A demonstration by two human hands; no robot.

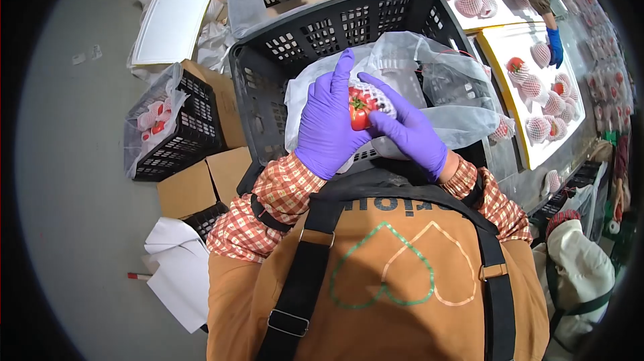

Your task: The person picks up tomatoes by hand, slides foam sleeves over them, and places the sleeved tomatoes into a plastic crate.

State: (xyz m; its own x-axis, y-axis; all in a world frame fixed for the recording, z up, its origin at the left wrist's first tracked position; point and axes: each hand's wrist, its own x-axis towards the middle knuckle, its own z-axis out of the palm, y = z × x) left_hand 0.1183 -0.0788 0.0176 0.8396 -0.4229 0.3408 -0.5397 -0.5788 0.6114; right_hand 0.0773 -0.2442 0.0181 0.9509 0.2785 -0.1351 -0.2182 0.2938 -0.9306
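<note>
Both hands wear purple gloves and meet over a large black crate (265, 116) lined with clear plastic film (456, 123). Between them is a red tomato (360, 114) with a green stem, its right side covered by a white foam net (381, 97). My left hand (332, 116) supports the tomato from the left, with a finger pointing up. My right hand (409, 130) closes on the netted side, thumb below and fingers over the top. The underside of the tomato is hidden by the hands.
At the right, a white tray (526, 109) holds several netted tomatoes, near a co-worker's blue-gloved hand (555, 47). A smaller black crate (191, 136) with tomatoes stands left, beside cardboard boxes (184, 189). A white lid (171, 22) lies upper left.
</note>
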